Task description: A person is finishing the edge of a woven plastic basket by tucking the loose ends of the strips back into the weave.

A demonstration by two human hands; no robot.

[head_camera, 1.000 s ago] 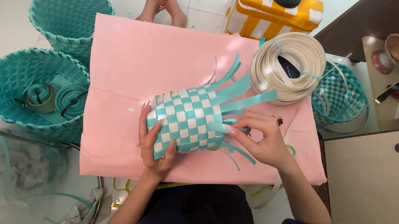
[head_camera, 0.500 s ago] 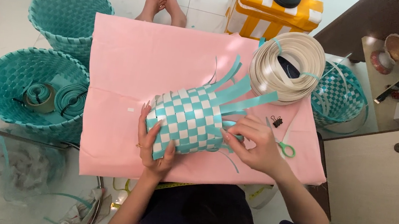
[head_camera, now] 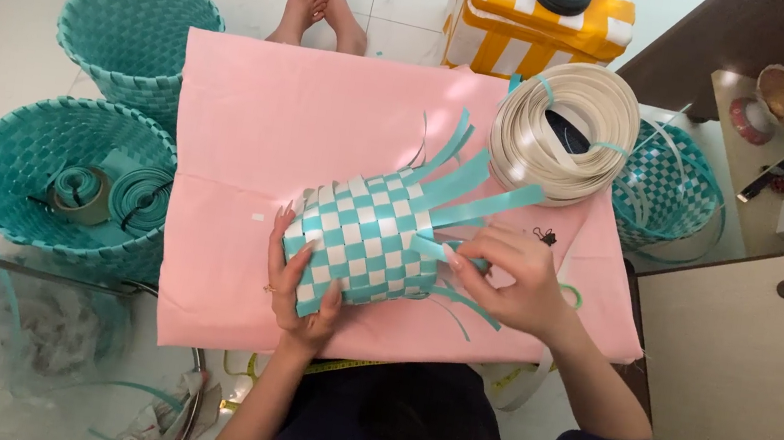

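A half-woven basket (head_camera: 365, 237) of teal and white strips lies on its side on a pink cloth (head_camera: 254, 121) over my lap. Loose teal strips (head_camera: 462, 184) fan out from its open end toward the upper right. My left hand (head_camera: 301, 279) cups the basket's closed bottom end, fingers spread over the weave. My right hand (head_camera: 506, 275) pinches a teal strip at the basket's open edge, fingers bent around it.
A coil of cream strip (head_camera: 565, 132) rests on the cloth's far right corner. Two teal baskets (head_camera: 140, 26) (head_camera: 27, 152) stand on the floor at left, one holding strip rolls (head_camera: 113, 195). A checked teal basket (head_camera: 668, 191), a yellow checked container (head_camera: 540, 13), a cabinet (head_camera: 758, 349) and another person's feet (head_camera: 324, 9) are around.
My right hand has shifted left along the open edge and now grips a teal strip closer to the weave. The left hand has stayed on the basket's bottom.
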